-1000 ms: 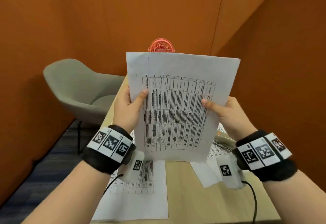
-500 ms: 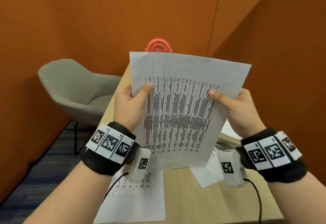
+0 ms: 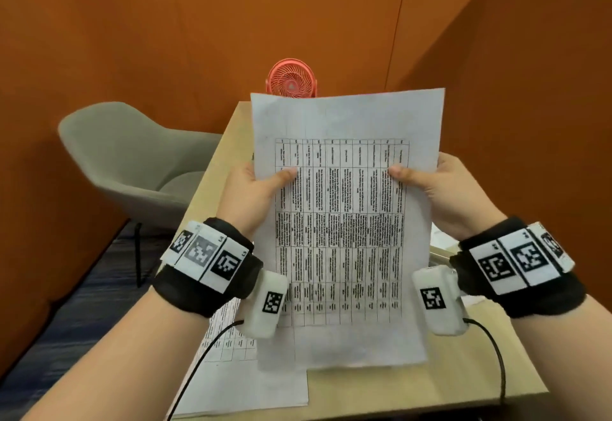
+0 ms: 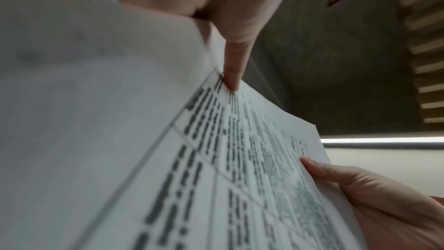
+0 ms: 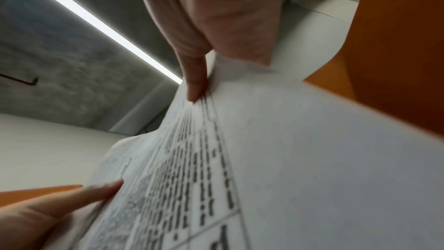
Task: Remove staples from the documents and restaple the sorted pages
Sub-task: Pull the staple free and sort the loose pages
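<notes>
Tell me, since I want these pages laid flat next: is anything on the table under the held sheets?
Yes. Below the held pages another printed sheet lies on the table, and more papers lie at the right.

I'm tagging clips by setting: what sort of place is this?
Probably a small office booth or meeting nook: orange panel walls, a wooden desk with printed sheets, a grey shell chair and a small desk fan.

An office booth: orange partition walls (image 3: 198,23), a grey chair (image 3: 132,162), wooden desk (image 3: 430,384) and desk fan (image 3: 290,78).
</notes>
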